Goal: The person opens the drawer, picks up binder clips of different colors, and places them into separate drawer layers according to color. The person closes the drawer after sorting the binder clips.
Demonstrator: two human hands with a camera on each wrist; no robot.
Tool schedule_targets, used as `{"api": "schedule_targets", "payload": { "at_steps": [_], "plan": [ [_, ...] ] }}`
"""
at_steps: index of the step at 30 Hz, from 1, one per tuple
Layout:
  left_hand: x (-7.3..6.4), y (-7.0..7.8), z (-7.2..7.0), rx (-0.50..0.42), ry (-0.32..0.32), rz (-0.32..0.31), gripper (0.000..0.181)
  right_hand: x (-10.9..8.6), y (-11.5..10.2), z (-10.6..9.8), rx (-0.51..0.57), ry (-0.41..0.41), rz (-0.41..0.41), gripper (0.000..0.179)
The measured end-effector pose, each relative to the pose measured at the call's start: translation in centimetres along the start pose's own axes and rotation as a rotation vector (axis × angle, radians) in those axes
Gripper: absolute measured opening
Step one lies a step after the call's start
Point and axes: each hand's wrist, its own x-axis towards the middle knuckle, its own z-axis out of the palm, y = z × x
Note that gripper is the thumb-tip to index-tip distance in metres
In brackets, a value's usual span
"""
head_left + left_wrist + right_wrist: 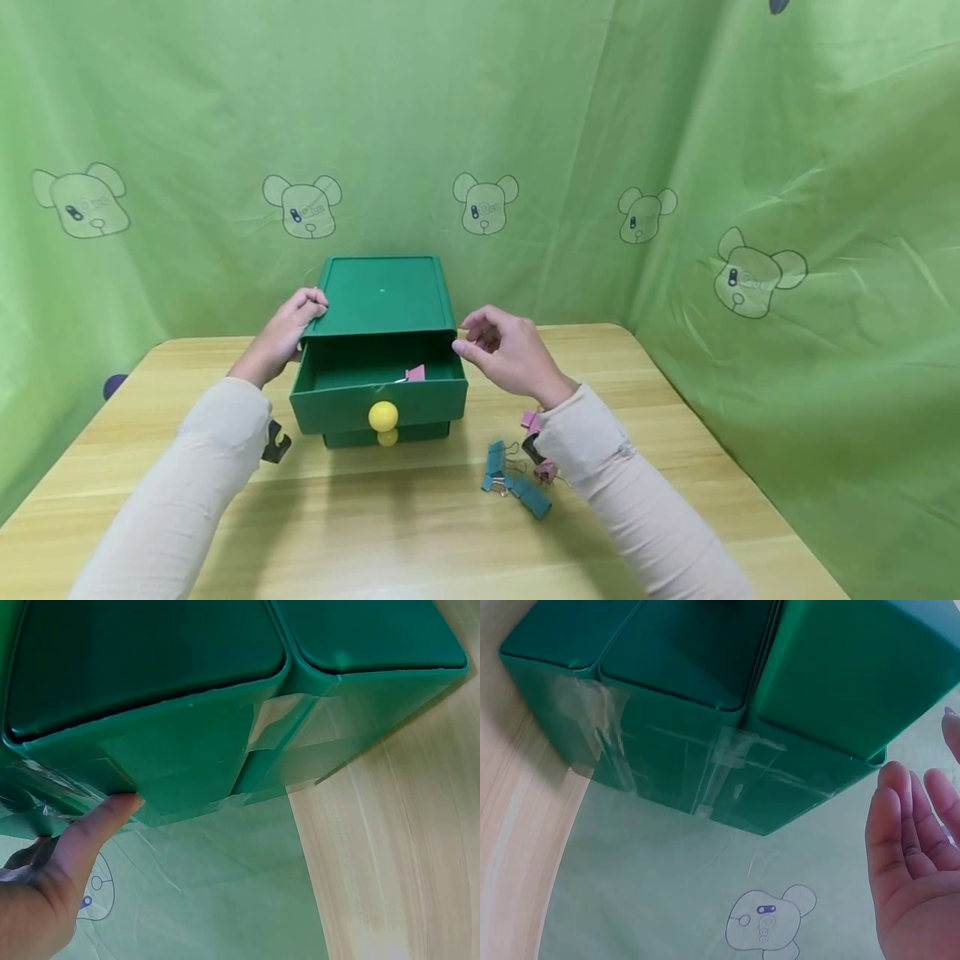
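Observation:
A green drawer cabinet (382, 292) stands on the table with its top drawer (378, 412) pulled out. Inside that drawer lies a pink binder clip (416, 373). My left hand (288, 321) holds the cabinet at its left side, fingers over the top edge; in the left wrist view the thumb (112, 814) presses the side wall. Beside the drawer's right edge, my right hand (506, 350) hovers with relaxed, slightly bent fingers and nothing in them. The right wrist view shows its fingertips (892, 776) close to the cabinet's upper edge.
Teal binder clips (531, 496) and pink binder clips (546, 472) lie on the wooden table (360, 533) at front right, partly behind my right sleeve. Yellow round knobs (383, 415) stick out from the drawers. A green curtain (390, 100) with bear drawings surrounds the table.

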Motion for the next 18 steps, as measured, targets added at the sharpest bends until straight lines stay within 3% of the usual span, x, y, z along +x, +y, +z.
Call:
{"api": "schedule_targets", "payload": {
  "at_steps": [18],
  "plan": [
    [-0.1,0.1,0.1,-0.006,-0.008,-0.001,0.015,-1.9,1.4,-1.6,-0.059,0.004,0.063,0.021]
  ]
}}
